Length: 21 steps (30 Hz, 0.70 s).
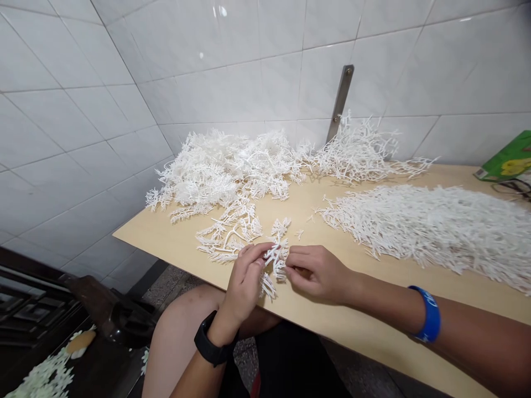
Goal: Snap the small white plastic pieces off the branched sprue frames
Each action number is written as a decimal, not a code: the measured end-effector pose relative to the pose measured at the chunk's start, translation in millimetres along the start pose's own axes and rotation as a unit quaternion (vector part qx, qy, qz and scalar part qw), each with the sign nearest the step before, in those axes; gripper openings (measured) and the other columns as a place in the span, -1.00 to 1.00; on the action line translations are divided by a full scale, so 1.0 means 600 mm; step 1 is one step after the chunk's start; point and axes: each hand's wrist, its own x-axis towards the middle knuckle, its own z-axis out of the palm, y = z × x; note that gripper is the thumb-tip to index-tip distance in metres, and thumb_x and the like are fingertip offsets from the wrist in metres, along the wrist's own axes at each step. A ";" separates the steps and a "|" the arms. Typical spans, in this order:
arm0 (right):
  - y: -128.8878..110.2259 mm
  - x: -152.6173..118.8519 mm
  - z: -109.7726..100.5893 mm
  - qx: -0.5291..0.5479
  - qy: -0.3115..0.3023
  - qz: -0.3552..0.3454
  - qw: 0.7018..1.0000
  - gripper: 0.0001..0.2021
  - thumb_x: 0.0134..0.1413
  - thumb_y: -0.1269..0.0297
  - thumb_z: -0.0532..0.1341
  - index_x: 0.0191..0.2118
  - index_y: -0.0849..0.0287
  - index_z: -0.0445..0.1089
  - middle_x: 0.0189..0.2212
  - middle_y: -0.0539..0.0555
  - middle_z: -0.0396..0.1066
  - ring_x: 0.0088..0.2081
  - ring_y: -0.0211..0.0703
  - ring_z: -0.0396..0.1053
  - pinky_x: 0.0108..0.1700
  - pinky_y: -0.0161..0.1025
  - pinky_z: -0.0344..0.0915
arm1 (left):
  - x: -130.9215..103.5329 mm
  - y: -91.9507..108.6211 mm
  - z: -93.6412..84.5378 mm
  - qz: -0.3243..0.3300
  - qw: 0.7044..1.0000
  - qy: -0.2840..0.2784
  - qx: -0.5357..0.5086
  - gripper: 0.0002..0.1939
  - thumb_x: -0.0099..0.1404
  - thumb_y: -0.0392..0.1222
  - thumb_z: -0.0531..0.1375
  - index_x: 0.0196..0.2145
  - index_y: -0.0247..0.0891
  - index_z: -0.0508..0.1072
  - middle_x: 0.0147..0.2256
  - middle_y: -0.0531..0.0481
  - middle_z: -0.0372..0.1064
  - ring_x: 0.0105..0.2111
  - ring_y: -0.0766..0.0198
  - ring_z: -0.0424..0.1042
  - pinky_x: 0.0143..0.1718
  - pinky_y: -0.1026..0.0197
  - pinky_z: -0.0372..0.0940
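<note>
Near the front edge of the tan table (pixel 307 221), my left hand (pixel 249 276) pinches a small white branching plastic sprig (pixel 279 251), which stands up between my two hands. The thumb and fingers of my right hand (pixel 317 271) are pressed together at the sprig's right side. Another white branched piece (pixel 232 232) lies on the table just left of my fingers. Behind it spreads a large tangled heap of white sprigs (pixel 224 166). To the right lies a long pile of small white pieces (pixel 431 221).
More bare white stems (pixel 357 149) lie against the tiled wall, below a metal bracket (pixel 341 102). A green packet (pixel 506 157) and dark cables are at the far right. Dark furniture (pixel 103 309) and pale flower-shaped pieces (pixel 45 376) are at the lower left.
</note>
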 end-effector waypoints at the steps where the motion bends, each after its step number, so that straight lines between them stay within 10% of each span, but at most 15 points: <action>1: 0.001 0.001 -0.001 -0.008 0.013 0.015 1.000 -0.80 0.18 0.43 0.10 -0.48 0.17 0.23 -0.55 -0.04 0.20 -0.50 -0.29 0.15 -0.41 -0.32 0.10 | 0.001 0.002 0.002 -0.010 1.000 0.009 0.017 -0.63 0.34 -0.26 -0.04 -0.03 -0.25 0.48 -0.04 -0.14 0.47 0.02 0.06 0.38 0.07 0.03 0.22; 14: 0.012 0.004 0.000 -0.006 0.010 0.048 0.999 -0.78 0.08 0.47 0.11 -0.55 0.16 0.16 -0.57 -0.06 0.15 -0.52 -0.31 0.11 -0.42 -0.33 0.07 | 0.009 -0.001 -0.001 0.004 0.946 0.074 0.315 -0.67 0.40 -0.22 -0.01 0.04 -0.19 0.42 0.01 -0.16 0.51 0.06 0.00 0.41 0.27 -0.29 -0.22; 21: 0.010 0.006 -0.002 -0.030 -0.032 0.062 0.997 -0.79 0.20 0.39 0.13 -0.48 0.18 0.31 -0.53 -0.03 0.25 -0.50 -0.30 0.19 -0.39 -0.33 0.13 | 0.003 0.007 -0.003 0.090 0.960 0.154 0.217 -0.73 0.39 -0.24 0.04 -0.06 -0.22 0.48 0.03 -0.18 0.46 0.09 0.03 0.38 0.19 -0.08 0.16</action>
